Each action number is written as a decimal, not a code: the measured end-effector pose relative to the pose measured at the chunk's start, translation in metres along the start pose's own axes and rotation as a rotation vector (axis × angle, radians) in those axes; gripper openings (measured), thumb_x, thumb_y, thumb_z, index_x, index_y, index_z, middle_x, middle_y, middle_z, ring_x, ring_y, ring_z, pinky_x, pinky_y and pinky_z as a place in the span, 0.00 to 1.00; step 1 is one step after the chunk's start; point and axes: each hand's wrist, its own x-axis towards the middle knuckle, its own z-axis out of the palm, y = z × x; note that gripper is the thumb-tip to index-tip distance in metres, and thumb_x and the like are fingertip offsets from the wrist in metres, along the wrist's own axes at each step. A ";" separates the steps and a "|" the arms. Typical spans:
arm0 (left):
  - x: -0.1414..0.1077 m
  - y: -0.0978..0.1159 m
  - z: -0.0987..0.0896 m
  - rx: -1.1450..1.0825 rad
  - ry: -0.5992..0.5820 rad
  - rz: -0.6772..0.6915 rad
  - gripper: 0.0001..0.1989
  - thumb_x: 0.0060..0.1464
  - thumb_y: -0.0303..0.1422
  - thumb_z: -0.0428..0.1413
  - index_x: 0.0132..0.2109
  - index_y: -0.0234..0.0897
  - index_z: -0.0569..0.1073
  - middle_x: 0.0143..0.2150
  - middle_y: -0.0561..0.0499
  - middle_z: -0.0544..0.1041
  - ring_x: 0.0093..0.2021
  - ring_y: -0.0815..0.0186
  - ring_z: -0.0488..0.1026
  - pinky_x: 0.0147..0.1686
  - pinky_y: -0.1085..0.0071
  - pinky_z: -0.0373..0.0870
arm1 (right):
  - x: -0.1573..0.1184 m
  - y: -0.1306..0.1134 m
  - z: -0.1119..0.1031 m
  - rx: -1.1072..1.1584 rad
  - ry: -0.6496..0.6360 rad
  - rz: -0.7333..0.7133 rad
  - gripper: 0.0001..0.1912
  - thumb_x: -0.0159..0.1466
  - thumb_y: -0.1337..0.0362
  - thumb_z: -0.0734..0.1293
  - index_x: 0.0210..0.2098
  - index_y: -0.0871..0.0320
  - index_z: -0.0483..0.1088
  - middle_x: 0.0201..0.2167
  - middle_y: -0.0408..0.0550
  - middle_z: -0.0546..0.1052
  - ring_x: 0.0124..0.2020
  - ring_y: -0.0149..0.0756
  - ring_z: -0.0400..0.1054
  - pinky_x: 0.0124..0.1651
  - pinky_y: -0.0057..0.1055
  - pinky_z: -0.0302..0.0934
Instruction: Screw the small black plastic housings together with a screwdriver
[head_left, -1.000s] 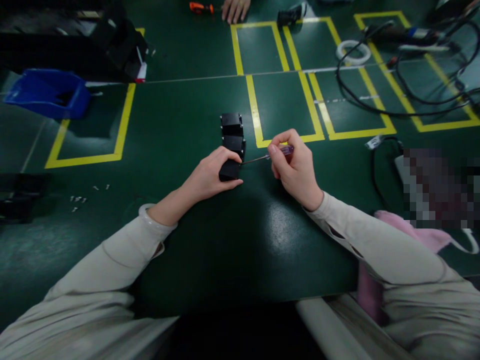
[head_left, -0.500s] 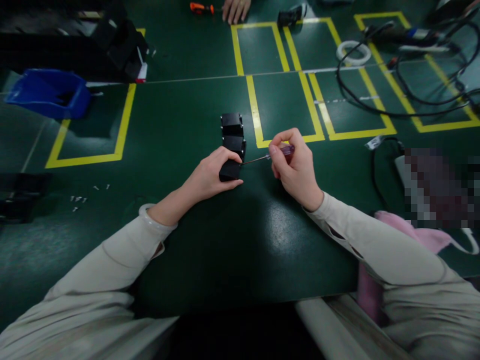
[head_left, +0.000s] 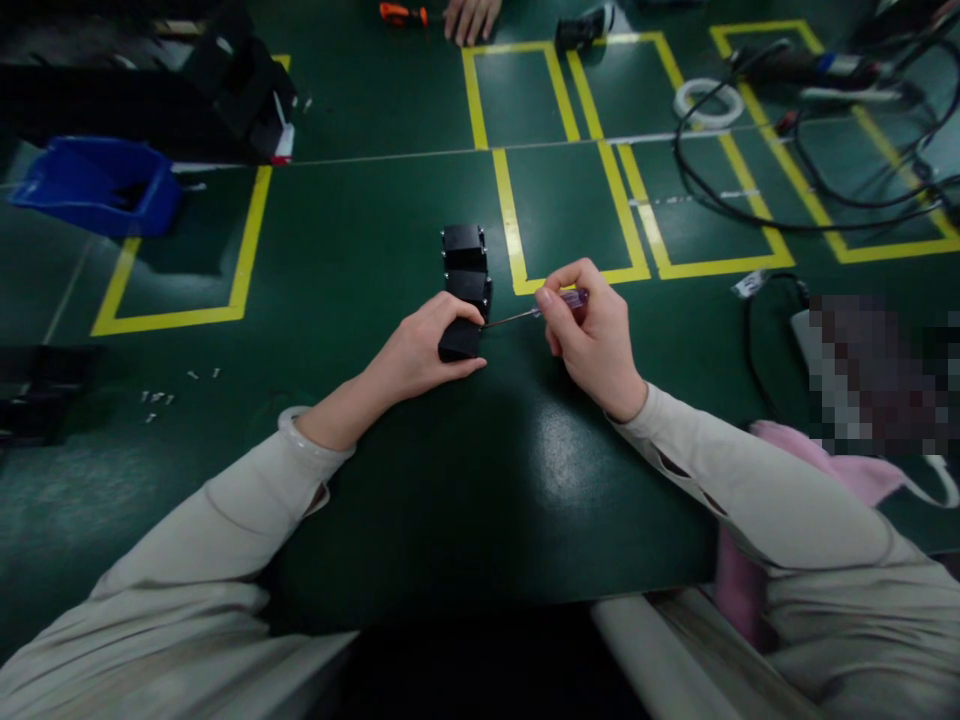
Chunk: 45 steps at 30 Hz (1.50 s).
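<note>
Left hand (head_left: pixel 420 352) was curled around the nearest black block (head_left: pixel 459 341), fingers over its top, thumb along the near side, pinning it to the green table (head_left: pixel 360 260). Right hand (head_left: pixel 592 335) was pinched shut on a small screwdriver (head_left: pixel 536 312), purple translucent handle between thumb and fingertips, thin shaft lying almost flat and pointing left. Tip met the right side of the held block; the exact contact point was too small to make out.

The block sat mid-table, just left of a yellow tape rectangle (head_left: pixel 562 210). Two more black blocks (head_left: pixel 465 265) stood in a row directly behind it, touching or nearly so.

Elsewhere: blue bin (head_left: pixel 97 185) far left inside another yellow outline, a scatter of small screws (head_left: pixel 161 395) on the left near the table edge. Black cables (head_left: pixel 787 190) and a white tape ring (head_left: pixel 706 103) top right. Another person's hand (head_left: pixel 471 18) rested at the far edge beside an orange-handled tool (head_left: pixel 403 15), well apart from the work. Pink cloth (head_left: pixel 810 460) lay under the right forearm's sleeve.
</note>
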 end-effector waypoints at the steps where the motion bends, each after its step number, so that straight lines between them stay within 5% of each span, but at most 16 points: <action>1: 0.000 0.000 0.000 0.000 0.000 -0.001 0.19 0.56 0.35 0.65 0.50 0.37 0.69 0.48 0.48 0.74 0.49 0.60 0.73 0.49 0.66 0.69 | 0.000 0.000 0.000 0.003 0.003 -0.002 0.12 0.70 0.55 0.64 0.35 0.56 0.64 0.26 0.38 0.65 0.23 0.23 0.56 0.28 0.29 0.50; 8: 0.000 -0.001 0.000 0.008 -0.004 -0.002 0.19 0.55 0.35 0.65 0.50 0.37 0.69 0.49 0.48 0.74 0.49 0.60 0.73 0.49 0.66 0.69 | -0.001 0.003 0.001 0.009 0.005 -0.004 0.03 0.70 0.63 0.63 0.41 0.55 0.63 0.26 0.37 0.64 0.23 0.23 0.57 0.27 0.29 0.52; 20: 0.000 0.001 0.000 0.002 -0.017 -0.024 0.18 0.56 0.36 0.64 0.51 0.37 0.69 0.49 0.47 0.74 0.49 0.60 0.73 0.49 0.65 0.70 | 0.000 0.000 0.000 -0.019 -0.010 0.010 0.10 0.70 0.58 0.64 0.36 0.55 0.64 0.24 0.37 0.63 0.22 0.23 0.55 0.27 0.29 0.49; 30: 0.000 0.000 -0.001 0.000 -0.009 -0.011 0.18 0.55 0.35 0.65 0.50 0.37 0.69 0.49 0.48 0.74 0.49 0.60 0.73 0.49 0.65 0.70 | -0.001 0.003 0.001 0.019 -0.005 0.001 0.03 0.69 0.67 0.63 0.40 0.55 0.63 0.27 0.38 0.66 0.25 0.24 0.59 0.29 0.29 0.54; 36: 0.000 0.000 -0.001 0.007 -0.015 -0.013 0.19 0.56 0.36 0.64 0.51 0.37 0.68 0.49 0.48 0.74 0.49 0.60 0.73 0.49 0.65 0.69 | 0.000 -0.001 -0.001 -0.016 -0.014 0.009 0.06 0.70 0.61 0.64 0.37 0.56 0.64 0.29 0.40 0.68 0.27 0.25 0.59 0.30 0.29 0.53; 45: 0.000 -0.001 0.000 0.002 -0.021 -0.030 0.19 0.56 0.36 0.64 0.51 0.38 0.69 0.49 0.47 0.74 0.49 0.60 0.73 0.50 0.64 0.70 | -0.002 -0.002 0.001 0.024 -0.020 0.058 0.13 0.72 0.52 0.61 0.37 0.53 0.62 0.15 0.32 0.61 0.14 0.23 0.56 0.19 0.28 0.47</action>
